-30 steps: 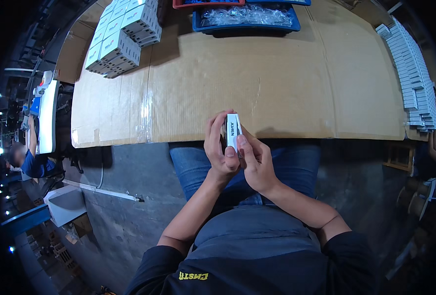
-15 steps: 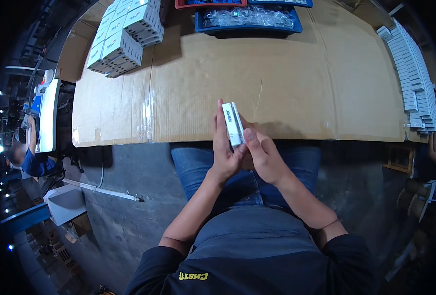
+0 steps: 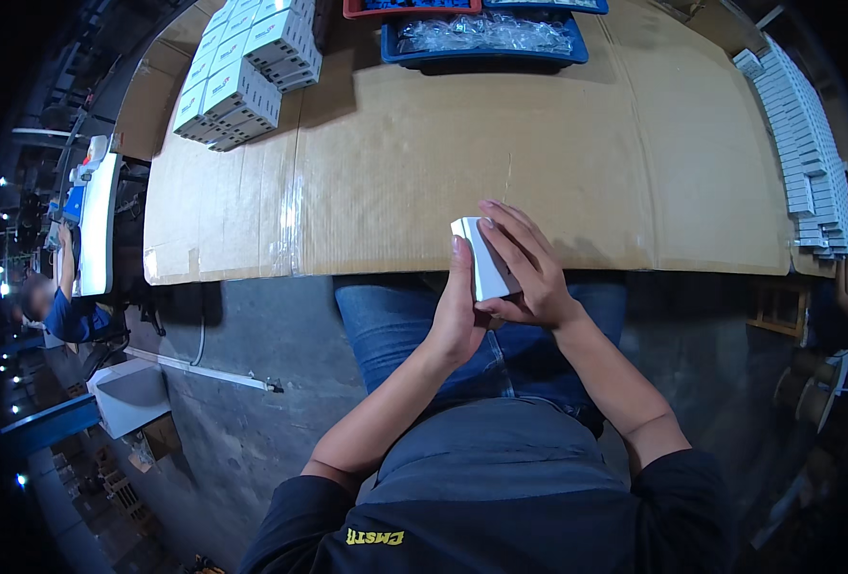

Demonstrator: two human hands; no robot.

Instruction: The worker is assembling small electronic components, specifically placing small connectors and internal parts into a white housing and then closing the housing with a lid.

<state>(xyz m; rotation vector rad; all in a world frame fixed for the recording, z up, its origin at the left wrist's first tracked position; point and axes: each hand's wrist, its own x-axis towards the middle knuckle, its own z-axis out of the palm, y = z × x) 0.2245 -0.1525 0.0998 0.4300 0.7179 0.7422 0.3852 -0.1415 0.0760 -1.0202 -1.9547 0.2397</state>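
A small white box (image 3: pixel 489 262) is held between my two hands, just over the near edge of the cardboard-covered table (image 3: pixel 414 172). My left hand (image 3: pixel 458 311) grips its left side, the thumb lying along the edge and the other fingers hidden behind or beneath. Across the box's right side and upper face lie the fingers of my right hand (image 3: pixel 531 271), with the thumb at its near end. The box is tilted, its far end leaning slightly left. No print shows on the faces turned up.
White boxes (image 3: pixel 242 91) stand stacked at the back left. A blue tray (image 3: pixel 388 48) of clear plastic pieces and a red tray (image 3: pixel 352 11) of blue parts sit at the back. Rows of thin white boxes (image 3: pixel 807 153) line the right edge. Another person (image 3: pixel 70 316) works far left.
The box has been turned, so its printed side no longer shows. My right hand has moved up over it, and my left hand has shifted slightly right and nearer to me.
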